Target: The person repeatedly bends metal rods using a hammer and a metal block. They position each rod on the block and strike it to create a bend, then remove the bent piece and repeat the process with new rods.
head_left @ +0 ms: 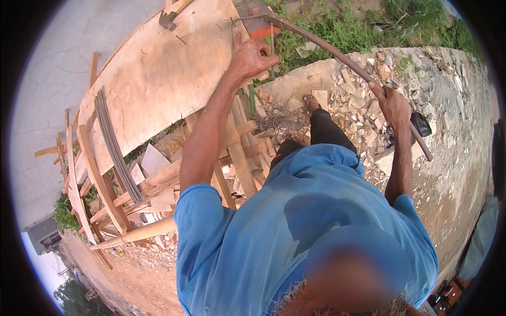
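Note:
My right hand (392,107) is wrapped around a long brown metal bar (337,53), gripping it toward its lower right end. The bar slants up and left to the board's far right corner, where its tip meets a thin bent metal rod (272,39). My left hand (252,57) is over the edge of a wooden board (153,79), with its fingers curled closed on the thin rod. Part of the rod is hidden behind that hand. Nails (181,39) stick up from the board, left of my left hand.
A hammer (168,21) rests at the board's far edge. Several long grey rods (109,134) lie bundled across its left part. Wooden beams (240,150) form a frame underneath. Broken stones (363,105) cover the ground at right, with a black plastic bag (420,124) among them.

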A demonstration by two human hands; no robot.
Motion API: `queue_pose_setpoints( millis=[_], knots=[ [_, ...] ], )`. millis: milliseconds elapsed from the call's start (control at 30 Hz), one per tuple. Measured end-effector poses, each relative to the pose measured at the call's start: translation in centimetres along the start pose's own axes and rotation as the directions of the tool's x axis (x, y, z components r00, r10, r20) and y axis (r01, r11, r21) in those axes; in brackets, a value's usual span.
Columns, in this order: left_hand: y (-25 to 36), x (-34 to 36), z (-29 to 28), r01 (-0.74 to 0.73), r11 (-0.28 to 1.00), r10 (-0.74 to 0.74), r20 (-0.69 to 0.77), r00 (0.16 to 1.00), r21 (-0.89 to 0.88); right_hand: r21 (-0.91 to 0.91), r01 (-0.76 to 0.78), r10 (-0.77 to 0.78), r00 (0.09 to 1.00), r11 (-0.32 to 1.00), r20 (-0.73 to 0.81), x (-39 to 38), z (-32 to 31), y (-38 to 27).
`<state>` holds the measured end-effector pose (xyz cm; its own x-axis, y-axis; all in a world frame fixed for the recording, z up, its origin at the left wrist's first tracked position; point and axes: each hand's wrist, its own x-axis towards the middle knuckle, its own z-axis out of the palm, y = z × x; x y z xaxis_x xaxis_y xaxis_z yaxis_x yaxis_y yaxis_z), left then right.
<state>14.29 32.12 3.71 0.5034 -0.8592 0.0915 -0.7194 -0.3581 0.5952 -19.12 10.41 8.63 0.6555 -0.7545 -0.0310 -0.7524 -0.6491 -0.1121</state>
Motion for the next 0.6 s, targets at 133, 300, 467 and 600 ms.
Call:
queue_pose_setpoints(
  millis=[133,300,467,600],
  knots=[
    [0.5,-0.2,0.1,-0.059,0.995,0.06,-0.017,0.998,0.078,-0.036,0.043,-0.043,0.999,0.998,-0.011,0.8,-0.6,0.8],
    [1.0,-0.6,0.5,-0.129,0.99,0.138,-0.167,0.976,0.062,-0.036,0.086,-0.088,0.995,0.996,-0.054,5.6,0.7,3.8],
    [1.1,-1.3,-0.1,0.083,0.988,0.005,-0.568,0.823,0.128,0.363,0.014,-0.017,1.0,0.932,0.005,9.6,5.0,3.6],
    [-0.1,-1.8,-1.4,0.462,0.829,-0.222,-0.573,0.789,0.316,0.903,0.0,-0.403,0.895,0.43,0.192,11.9,8.6,-5.5]
  ],
)
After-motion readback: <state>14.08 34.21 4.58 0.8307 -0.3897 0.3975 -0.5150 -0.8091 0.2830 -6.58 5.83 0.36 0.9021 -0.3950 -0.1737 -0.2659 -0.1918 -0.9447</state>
